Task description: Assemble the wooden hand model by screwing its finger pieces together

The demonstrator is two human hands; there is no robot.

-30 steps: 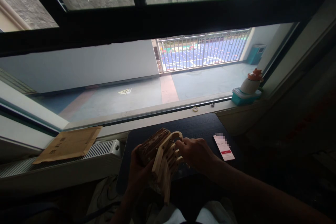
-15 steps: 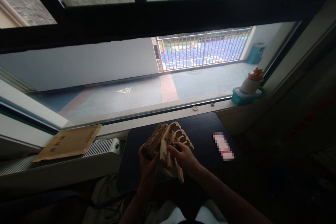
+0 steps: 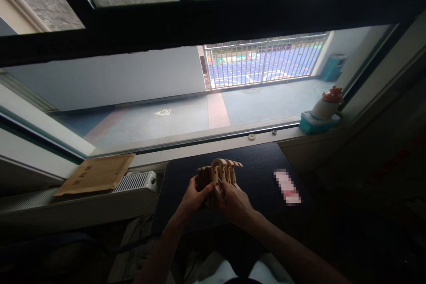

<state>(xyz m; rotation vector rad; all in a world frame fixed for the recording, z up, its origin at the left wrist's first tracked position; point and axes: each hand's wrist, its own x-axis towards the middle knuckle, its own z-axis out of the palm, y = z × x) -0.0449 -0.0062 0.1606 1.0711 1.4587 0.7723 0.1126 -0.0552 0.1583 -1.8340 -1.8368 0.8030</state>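
Observation:
A wooden piece (image 3: 216, 176) with several pale, curved hook-shaped arms and a brown, ridged block on its left side is held above the black table (image 3: 253, 173). My left hand (image 3: 191, 197) is closed around the brown block, with the thumb pressed across its near face. My right hand (image 3: 237, 206) is closed on the pale arms from the right, fingertips near their lower ends. The fingers cover the lower part of the piece. Whether the right fingers also hold something thin cannot be made out.
On the table's right lies a blurred-out pink item (image 3: 286, 187). A brown envelope (image 3: 95, 175) rests over the white radiator (image 3: 141, 181). The windowsill (image 3: 229, 143) bears a tape roll (image 3: 252, 136), a small grey object (image 3: 274, 132) and a teal box (image 3: 316, 124) with an orange-topped container (image 3: 328, 104).
The wooden piece has turned more upright, its hooks now curving toward the right. My right hand has shifted closer to my left hand. A thin dark tool seen at the right fingers earlier no longer shows.

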